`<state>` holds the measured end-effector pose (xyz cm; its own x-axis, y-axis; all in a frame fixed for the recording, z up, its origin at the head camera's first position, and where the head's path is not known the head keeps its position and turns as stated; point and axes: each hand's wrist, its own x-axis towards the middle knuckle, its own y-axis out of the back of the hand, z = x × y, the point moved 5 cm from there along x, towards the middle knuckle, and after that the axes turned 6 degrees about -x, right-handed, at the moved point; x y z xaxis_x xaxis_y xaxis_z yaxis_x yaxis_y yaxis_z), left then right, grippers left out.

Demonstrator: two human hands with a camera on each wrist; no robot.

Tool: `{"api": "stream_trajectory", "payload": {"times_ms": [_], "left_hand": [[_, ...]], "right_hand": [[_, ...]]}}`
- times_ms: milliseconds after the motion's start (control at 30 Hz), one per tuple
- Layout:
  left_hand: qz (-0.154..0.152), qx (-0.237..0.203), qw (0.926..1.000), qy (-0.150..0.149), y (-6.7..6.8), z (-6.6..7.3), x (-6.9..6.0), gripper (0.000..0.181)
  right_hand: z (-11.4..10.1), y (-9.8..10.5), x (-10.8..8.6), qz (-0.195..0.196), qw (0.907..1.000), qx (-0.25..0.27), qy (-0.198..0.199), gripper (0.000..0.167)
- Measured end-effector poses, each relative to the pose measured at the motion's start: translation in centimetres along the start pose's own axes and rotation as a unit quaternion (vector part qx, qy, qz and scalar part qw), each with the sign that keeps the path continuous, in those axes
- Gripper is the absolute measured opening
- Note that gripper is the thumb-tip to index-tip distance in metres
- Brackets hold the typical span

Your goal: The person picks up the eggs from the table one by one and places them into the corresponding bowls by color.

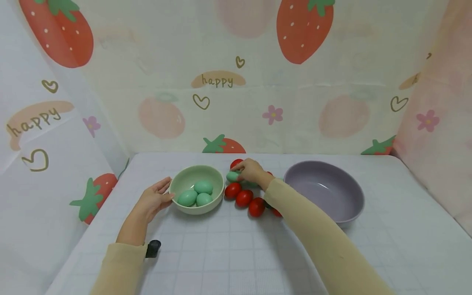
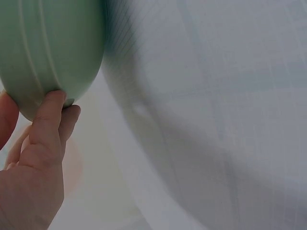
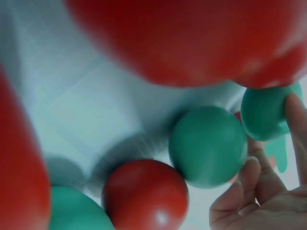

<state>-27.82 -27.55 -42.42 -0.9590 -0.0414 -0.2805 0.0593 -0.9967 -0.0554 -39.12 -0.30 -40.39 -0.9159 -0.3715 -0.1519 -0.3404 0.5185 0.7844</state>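
Note:
A light green bowl (image 1: 197, 209) with three green eggs (image 1: 203, 187) in it stands left of centre. My left hand (image 1: 153, 200) holds its left side, thumb at the rim and fingers against the outer wall; the left wrist view shows the fingertips on the bowl's side (image 2: 53, 43). At the group of eggs beside the bowl, my right hand (image 1: 252, 171) pinches a green egg (image 1: 233, 176). In the right wrist view that green egg (image 3: 266, 112) sits at the fingers, close to another green egg (image 3: 208, 146) and a red egg (image 3: 146, 196).
Several red eggs (image 1: 244, 198) lie between the bowls, some hidden under the right forearm. To the right stands a larger purple bowl (image 1: 324, 192), partly behind the sleeve. A white cloth covers the table (image 1: 217, 254). Printed curtains (image 1: 302, 94) hang at the back and sides.

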Motion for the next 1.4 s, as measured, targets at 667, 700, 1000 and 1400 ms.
{"api": "stream_trajectory", "payload": {"times_ms": [667,700,1000,1400], "left_hand": [[0.004,-0.008,0.9999,0.006,0.4,0.2,-0.2,0.071],[0.004,-0.008,0.9999,0.007,0.4,0.2,-0.2,0.072],[-0.002,-0.008,1.0,0.005,0.1,0.6,-0.4,0.071],[-0.005,-0.006,1.0,-0.001,-0.2,0.4,-0.5,0.071]], "right_hand": [[-0.8,2.1,-1.7,0.006,0.9906,0.136,-0.011,0.039],[-0.9,2.2,-1.8,0.006,0.9889,0.148,-0.012,0.039],[-1.4,3.0,-2.4,-0.001,0.9777,0.207,-0.036,0.038],[-2.3,2.7,-3.8,-0.038,0.9728,0.228,-0.006,0.04]]}}
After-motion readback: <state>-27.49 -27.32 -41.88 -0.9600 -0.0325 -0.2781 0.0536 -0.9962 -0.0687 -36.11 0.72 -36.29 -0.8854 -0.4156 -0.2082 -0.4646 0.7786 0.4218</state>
